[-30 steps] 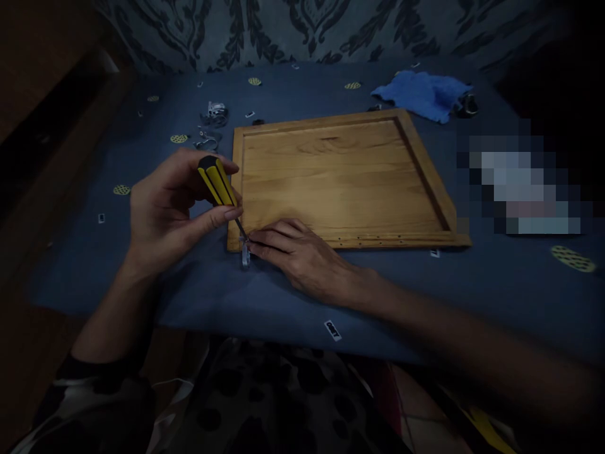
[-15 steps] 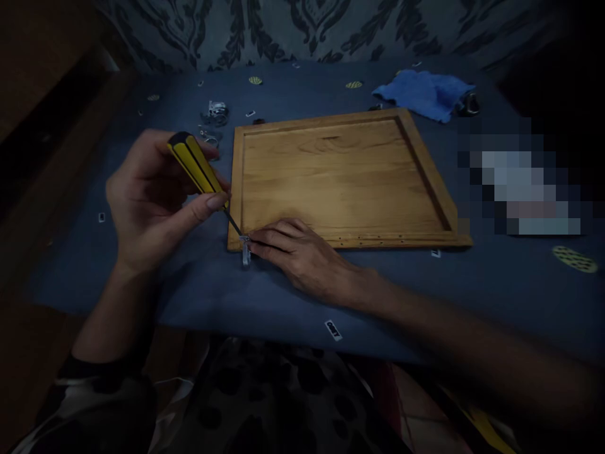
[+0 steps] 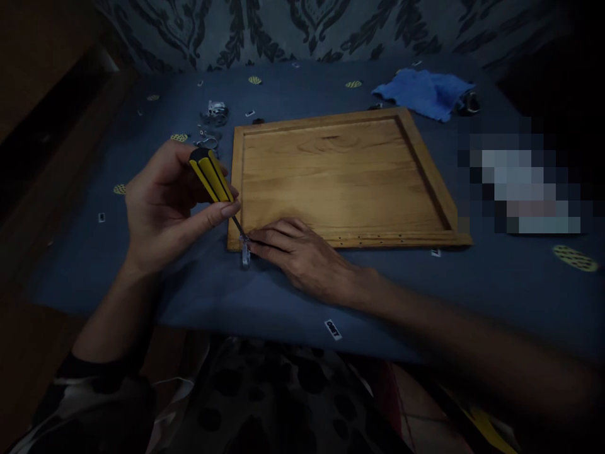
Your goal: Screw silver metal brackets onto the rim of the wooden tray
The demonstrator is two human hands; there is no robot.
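My left hand (image 3: 163, 202) is closed around a yellow-and-black screwdriver (image 3: 212, 176), thumb against the lower part of its handle. The shaft slants down to a small metal hinge (image 3: 246, 255) at the near left corner of a wooden cabinet door (image 3: 326, 176). My right hand (image 3: 302, 255) lies over the door's near edge, its fingertips pressed together against the hinge. Part of the hinge sticks out past the edge. The screwdriver's tip meets the hinge, but the screw head is too small to make out. Several small dark holes run along the near frame.
Loose metal hardware, perhaps another hinge (image 3: 216, 112), lies beyond the door's left side. A blue cloth (image 3: 425, 94) rests at the back right, beside a dark object (image 3: 470, 102). A blurred-out object (image 3: 529, 183) sits at right. All stand on a blue patterned cover (image 3: 378, 302).
My left hand has shifted right and slightly down, bringing the screwdriver more upright with its tip still at the hinge. My right hand and the door have stayed in place.
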